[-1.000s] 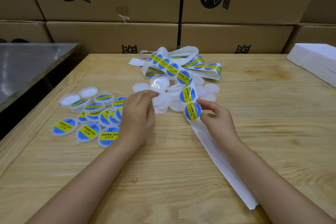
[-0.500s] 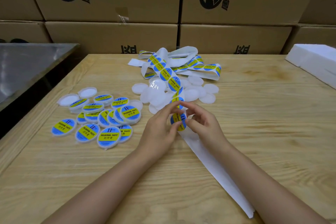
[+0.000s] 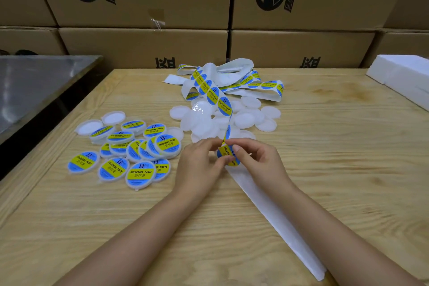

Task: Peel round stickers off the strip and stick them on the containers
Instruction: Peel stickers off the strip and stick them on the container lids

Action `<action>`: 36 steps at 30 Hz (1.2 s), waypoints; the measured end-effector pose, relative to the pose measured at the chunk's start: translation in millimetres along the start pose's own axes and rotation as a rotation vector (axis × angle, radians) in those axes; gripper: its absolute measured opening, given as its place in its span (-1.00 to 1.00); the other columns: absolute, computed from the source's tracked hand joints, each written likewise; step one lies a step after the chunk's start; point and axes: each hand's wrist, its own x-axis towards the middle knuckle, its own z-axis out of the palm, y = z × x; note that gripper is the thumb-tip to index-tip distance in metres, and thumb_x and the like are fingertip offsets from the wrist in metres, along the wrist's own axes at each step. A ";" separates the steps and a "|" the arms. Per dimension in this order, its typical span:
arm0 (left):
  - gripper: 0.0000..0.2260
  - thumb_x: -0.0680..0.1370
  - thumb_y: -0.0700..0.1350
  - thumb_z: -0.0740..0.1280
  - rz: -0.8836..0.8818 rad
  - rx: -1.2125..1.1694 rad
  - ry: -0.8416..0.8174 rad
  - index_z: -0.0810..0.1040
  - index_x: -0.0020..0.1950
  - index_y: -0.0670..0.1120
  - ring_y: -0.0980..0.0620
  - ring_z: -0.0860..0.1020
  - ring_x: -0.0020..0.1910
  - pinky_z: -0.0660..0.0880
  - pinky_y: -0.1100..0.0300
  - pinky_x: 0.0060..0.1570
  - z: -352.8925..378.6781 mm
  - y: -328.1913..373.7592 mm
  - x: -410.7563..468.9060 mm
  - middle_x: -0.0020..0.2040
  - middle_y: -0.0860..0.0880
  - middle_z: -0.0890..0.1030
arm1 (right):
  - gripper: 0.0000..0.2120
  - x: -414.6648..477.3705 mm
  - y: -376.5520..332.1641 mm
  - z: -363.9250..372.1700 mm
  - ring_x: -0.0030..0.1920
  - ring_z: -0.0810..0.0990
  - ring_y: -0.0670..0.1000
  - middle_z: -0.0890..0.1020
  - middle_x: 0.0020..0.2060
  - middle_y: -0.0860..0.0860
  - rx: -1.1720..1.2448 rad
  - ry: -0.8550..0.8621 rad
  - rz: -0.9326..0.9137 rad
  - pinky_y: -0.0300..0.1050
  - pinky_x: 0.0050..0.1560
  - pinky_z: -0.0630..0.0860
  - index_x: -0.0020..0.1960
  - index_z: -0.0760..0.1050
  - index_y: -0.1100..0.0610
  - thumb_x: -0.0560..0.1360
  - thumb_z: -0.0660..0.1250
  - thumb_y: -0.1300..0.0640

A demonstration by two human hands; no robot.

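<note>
Left hand [image 3: 199, 165] has shifted from the blank containers [image 3: 243, 119] to meet right hand [image 3: 257, 160]; both now pinch the round sticker [image 3: 225, 153] at the last filled spot of the strip [image 3: 216, 95], just above the table [image 3: 325, 158]. Risk, judged: a hurried peel could fold the sticker onto itself or tear the backing [image 3: 274, 220]. Sticker: blue, yellow band, slightly bent.

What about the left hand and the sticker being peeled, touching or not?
Touching: the head view shows the left hand pinching the sticker at its lower edge.
</note>
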 end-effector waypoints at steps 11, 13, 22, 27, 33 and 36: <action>-0.77 0.33 -0.01 0.52 0.040 0.096 0.105 0.56 -0.14 -0.06 0.20 0.40 -0.15 0.26 0.35 -0.07 0.2 0.5 -2.9 -0.25 0.20 0.54 | -0.79 -0.1 -0.2 -0.1 -0.12 0.66 -0.16 0.70 -0.17 -0.13 -0.073 0.070 -0.026 -0.32 -0.09 0.51 -0.07 0.61 -0.05 0.55 0.27 0.22; -0.76 0.33 0.00 0.52 0.038 0.081 0.095 0.55 -0.14 -0.06 0.22 0.41 -0.16 0.26 0.36 -0.06 0.0 0.4 -2.5 -0.26 0.22 0.52 | -0.79 -0.1 -0.9 0.3 -0.11 0.66 -0.15 0.70 -0.17 -0.13 -0.092 0.068 -0.023 -0.19 -0.07 0.53 -0.07 0.60 -0.07 0.55 0.27 0.20; -0.81 0.33 -0.07 0.51 -0.023 -0.002 0.084 0.55 -0.19 -0.08 0.06 0.56 -0.10 0.38 0.27 -0.08 -1.8 0.8 -1.8 -0.28 0.21 0.53 | -0.80 -2.5 1.1 3.1 -0.08 0.64 0.14 0.70 -0.14 -0.13 -0.168 0.052 -0.023 0.16 0.04 0.53 -0.02 0.60 -0.12 0.55 0.29 0.16; -0.80 0.36 -0.14 0.49 -0.026 -0.016 0.079 0.51 -0.19 -0.18 -0.03 0.59 -0.09 0.43 0.12 -0.10 -2.0 2.1 -2.6 -0.21 -0.07 0.62 | -0.81 -2.7 0.6 4.7 -0.04 0.64 -0.11 0.69 -0.11 -0.15 -0.158 0.053 -0.031 -0.08 0.05 0.53 0.00 0.62 -0.03 0.55 0.26 0.18; -0.78 0.38 -0.16 0.49 -0.001 0.004 0.109 0.48 -0.18 -0.22 -0.14 0.58 0.09 0.43 0.06 -0.06 -0.5 4.3 -3.8 -0.18 -0.11 0.64 | -0.80 -3.2 1.3 4.3 -0.03 0.63 -0.19 0.69 -0.12 -0.20 -0.110 0.060 -0.041 -0.29 -0.01 0.51 -0.04 0.61 -0.08 0.56 0.26 0.18; -0.76 0.38 -0.17 0.50 0.063 0.074 0.123 0.48 -0.19 -0.25 -0.20 0.59 0.08 0.47 0.01 -0.11 -1.5 5.5 -3.9 -0.20 -0.11 0.64 | -0.82 -2.6 1.4 4.6 -0.06 0.63 -0.23 0.68 -0.15 -0.23 -0.083 0.068 -0.035 -0.38 -0.03 0.47 -0.02 0.60 -0.05 0.56 0.26 0.18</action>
